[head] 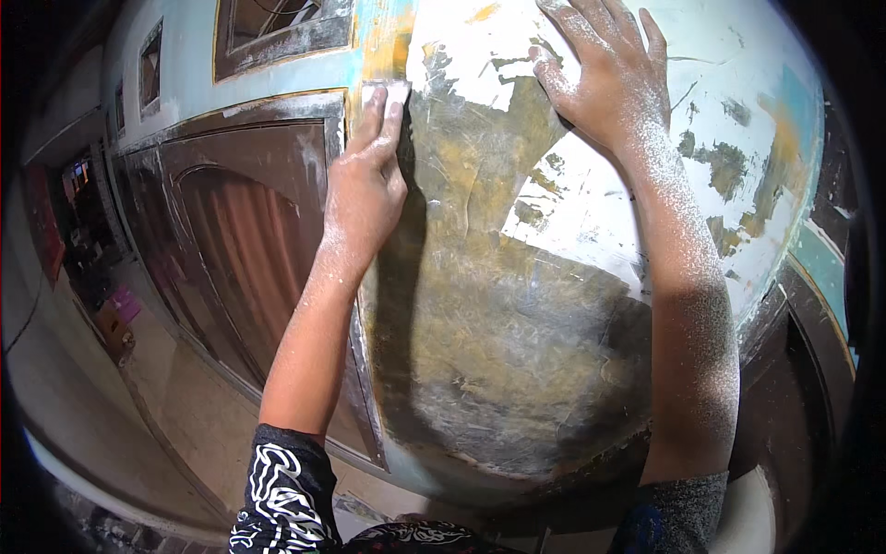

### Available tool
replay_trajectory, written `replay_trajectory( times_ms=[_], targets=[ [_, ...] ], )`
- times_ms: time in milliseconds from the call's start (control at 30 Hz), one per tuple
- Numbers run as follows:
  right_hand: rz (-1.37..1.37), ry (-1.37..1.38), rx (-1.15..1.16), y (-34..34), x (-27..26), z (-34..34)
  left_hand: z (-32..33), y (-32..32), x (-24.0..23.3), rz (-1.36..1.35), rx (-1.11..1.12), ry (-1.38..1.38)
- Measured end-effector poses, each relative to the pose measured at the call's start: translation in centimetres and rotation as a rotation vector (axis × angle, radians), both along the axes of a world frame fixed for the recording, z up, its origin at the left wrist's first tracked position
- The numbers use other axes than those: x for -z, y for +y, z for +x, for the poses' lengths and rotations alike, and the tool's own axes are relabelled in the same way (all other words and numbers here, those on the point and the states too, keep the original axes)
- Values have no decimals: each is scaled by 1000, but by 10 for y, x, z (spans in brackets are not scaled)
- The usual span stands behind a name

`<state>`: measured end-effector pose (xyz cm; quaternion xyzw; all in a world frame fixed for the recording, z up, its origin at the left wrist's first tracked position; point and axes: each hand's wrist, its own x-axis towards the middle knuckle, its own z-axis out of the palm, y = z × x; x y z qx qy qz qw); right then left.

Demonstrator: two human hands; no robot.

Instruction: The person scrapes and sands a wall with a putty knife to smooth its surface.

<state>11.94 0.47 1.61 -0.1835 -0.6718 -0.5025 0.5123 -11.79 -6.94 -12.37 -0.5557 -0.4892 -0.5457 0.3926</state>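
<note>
My left hand (367,180) reaches up the wall, its fingers pressing a small pale flat pad (398,90) against the narrow painted strip beside the door frame. Whether the pad is sandpaper or something else, I cannot tell. Higher and to the right, my right hand (602,76) is spread on the wall, fingers apart, with nothing seen in it. White powder coats that hand and forearm. Between my arms the wall (477,187) shows worn grey and ochre patches, with white filler (581,201) over parts of it.
On the left stands a brown wooden door (235,242) with a reddish curtain behind its arched panel. Above it is a framed window opening (284,41). A tan floor (166,374) runs along the wall. Another dark brown frame (789,374) is at right.
</note>
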Motion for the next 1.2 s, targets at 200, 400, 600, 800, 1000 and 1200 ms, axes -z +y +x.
replay_trajectory(
  times_ms=[200, 400, 600, 800, 1000, 1200],
  targets=[
    [1, -14, 29, -7, -1, 0, 8, -7, 18, -58, -7, -21],
    [-33, -20, 33, -7, -2, 4, 8, -12, 4, -86, -70, -11],
    [-10, -14, 38, -2, 0, 1, 3, -10, 2, -47, -109, -4],
    [-29, -17, 10, -2, -2, 4, 2, -11, -14, -50, -123, 4],
    [-66, -5, -73, 0, 1, 0, -6, -9, -24, -23, -152, 63],
    [26, -5, 1, 3, 0, 3, -1, -8, -40, -21, -146, 37]
  ],
)
